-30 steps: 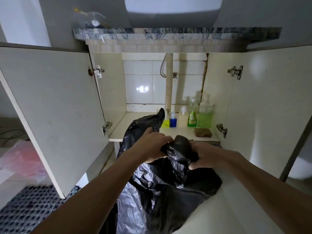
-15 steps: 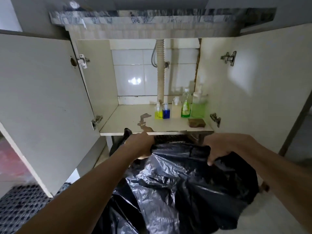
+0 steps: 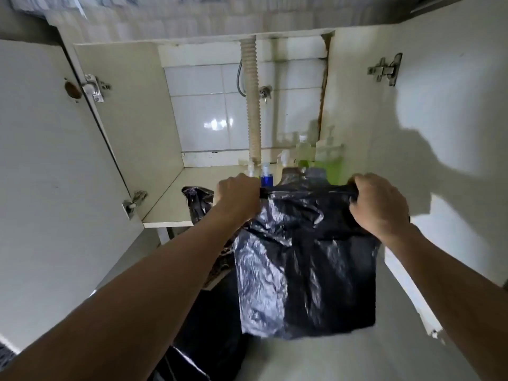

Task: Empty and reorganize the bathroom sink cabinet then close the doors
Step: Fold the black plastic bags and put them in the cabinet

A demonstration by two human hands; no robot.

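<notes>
Both hands up in front of the open cabinet (image 3: 132, 127): left hand (image 3: 238, 198) and right hand (image 3: 378, 203) each fist a grip around the top edge of the black bag (image 3: 308, 259), stretched taut between them. Behind it, bottles (image 3: 316, 158) stand at the shelf's back right.

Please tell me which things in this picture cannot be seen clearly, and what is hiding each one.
- Bottles on the cabinet shelf, head view: lower parts hidden behind the black bag; labels blurred.
- Shelf front right, head view: covered by the bag.
- Grip of the left hand and right hand on the bag's top edge, head view: fingertips curl out of sight.
- Countertop, head view: cut off by the upper edge.
</notes>
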